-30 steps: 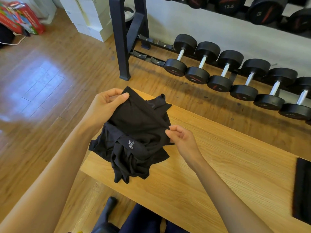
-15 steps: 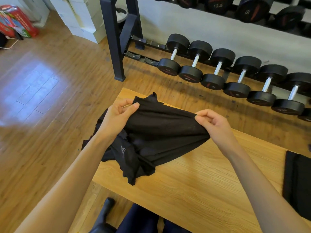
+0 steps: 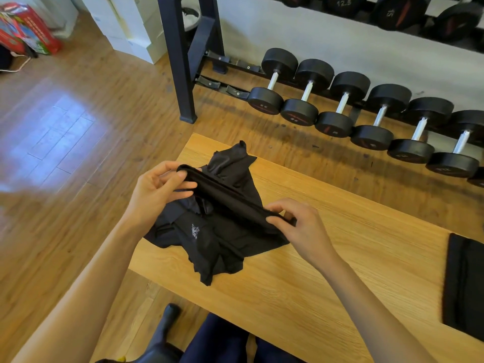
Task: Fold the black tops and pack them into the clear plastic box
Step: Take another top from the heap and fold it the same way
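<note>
A crumpled black top with a small white size print lies on the left end of the wooden table. One edge of it is lifted and stretched into a taut band between my hands. My left hand pinches the band's far left end between thumb and fingers. Its near right end is pinched by my right hand. A flat, folded black top lies at the table's right edge. No clear plastic box is in view.
A dumbbell rack stands beyond the table, with a row of black dumbbells along its low rail. White boxes and a red bag sit at the far left on the wood floor. My knees show below the table's near edge.
My right hand has come down and closer to me, so the stretched edge now slants from upper left to lower right. The fabric between my hands has narrowed into a band.
</note>
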### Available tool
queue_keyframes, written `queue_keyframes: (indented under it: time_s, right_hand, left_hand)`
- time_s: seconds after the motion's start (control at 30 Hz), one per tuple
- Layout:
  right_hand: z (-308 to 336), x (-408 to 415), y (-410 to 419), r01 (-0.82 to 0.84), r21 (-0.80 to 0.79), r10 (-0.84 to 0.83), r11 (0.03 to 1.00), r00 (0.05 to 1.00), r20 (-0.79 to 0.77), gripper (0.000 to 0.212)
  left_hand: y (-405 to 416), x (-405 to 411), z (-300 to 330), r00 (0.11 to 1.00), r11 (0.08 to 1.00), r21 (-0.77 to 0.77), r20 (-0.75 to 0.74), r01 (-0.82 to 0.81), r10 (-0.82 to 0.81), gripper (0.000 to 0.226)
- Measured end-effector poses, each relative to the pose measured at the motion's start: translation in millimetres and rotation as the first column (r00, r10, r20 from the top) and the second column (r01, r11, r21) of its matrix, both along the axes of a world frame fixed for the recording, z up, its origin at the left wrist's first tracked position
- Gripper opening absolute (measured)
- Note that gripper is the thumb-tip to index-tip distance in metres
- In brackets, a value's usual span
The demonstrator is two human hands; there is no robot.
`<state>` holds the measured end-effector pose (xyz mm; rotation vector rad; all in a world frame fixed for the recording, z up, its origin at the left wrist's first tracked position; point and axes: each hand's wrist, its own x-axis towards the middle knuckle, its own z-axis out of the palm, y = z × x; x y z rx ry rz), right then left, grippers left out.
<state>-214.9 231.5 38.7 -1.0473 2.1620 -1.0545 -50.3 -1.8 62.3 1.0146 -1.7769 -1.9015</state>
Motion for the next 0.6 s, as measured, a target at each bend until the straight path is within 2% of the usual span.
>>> queue_keyframes:
  time_s: [0.13, 0.4, 0.53, 0.6]
  right_hand:
    - [-7, 8, -5, -0.009, -0.026, 0.009, 1.000, 1.000, 0.011, 0.014]
    - [-9, 9, -12, -0.036, -0.024, 0.037, 0.999, 0.998, 0.048, 0.017]
    - [-10, 8, -13, 0.063, -0.028, -0.061, 0.998, 0.997, 0.050, 0.009]
    - [-9, 8, -13, 0.106, -0.057, -0.106, 0.993, 0.994, 0.013, 0.007]
  left_hand:
    - [-9, 5, -2, 1.000, 1.000, 0.018, -0.025, 0.008, -0.007, 0.023]
    - [-21, -1, -4, 1.000, 1.000, 0.017, -0.021, 0.007, -0.006, 0.017]
    - [-24, -2, -5, 1.000, 1.000, 0.023, -0.006, 0.014, -0.014, 0.014]
    - [-24, -1, -4, 1.000, 0.999, 0.036, -0.005, 0.021, -0.021, 0.020]
